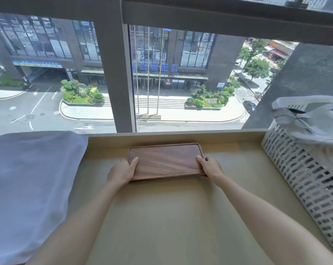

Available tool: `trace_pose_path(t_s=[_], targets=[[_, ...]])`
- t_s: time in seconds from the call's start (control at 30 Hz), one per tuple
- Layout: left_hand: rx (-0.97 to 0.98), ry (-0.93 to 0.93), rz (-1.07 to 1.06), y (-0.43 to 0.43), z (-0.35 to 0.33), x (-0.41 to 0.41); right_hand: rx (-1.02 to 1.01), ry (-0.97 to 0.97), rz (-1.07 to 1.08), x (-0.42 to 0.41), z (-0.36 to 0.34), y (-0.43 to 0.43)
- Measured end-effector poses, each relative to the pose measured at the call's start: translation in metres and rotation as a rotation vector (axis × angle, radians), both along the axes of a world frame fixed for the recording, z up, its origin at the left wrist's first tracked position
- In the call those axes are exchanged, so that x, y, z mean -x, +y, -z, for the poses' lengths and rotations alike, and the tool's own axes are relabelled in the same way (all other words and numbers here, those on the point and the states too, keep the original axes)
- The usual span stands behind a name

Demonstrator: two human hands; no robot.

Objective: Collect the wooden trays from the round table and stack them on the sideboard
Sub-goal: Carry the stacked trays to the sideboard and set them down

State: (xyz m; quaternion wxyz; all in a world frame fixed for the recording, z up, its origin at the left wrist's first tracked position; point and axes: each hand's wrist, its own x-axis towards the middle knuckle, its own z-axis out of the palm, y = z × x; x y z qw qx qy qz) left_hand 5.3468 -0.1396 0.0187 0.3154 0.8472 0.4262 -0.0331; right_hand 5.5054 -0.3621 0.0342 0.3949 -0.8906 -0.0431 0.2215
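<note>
A dark brown rectangular wooden tray [165, 160] with a raised rim lies flat on the pale beige sideboard [161, 217], close to the window. My left hand [122, 172] grips its near-left corner, thumb on top. My right hand [209, 166] grips the right short edge, thumb over the rim. I cannot tell whether another tray lies underneath. The round table is out of view.
A white pillow [29, 180] covers the sideboard's left side. At the right stands a white slotted laundry basket [303, 178] with grey cloth draped over its top. A large window with a thick frame post [117, 83] rises right behind the sideboard.
</note>
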Motion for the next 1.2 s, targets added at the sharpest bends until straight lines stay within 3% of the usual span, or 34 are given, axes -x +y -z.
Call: trace_pose_path(t_s=[0.3,0.73,1.0,1.2], targets=[[-0.105,0.095,-0.008,0.005,-0.002,-0.025,0.205,-0.158,-0.187,-0.027,0.008,0.007],[-0.209,0.123,0.002,0.004,-0.012,-0.030,0.433,-0.193,-0.277,-0.033,-0.004,0.015],[-0.097,0.122,0.039,0.002,-0.031,-0.021,0.232,-0.008,-0.252,-0.023,-0.019,0.014],[-0.215,-0.022,0.110,-0.003,-0.071,-0.005,0.138,-0.148,-0.286,-0.008,-0.057,0.010]])
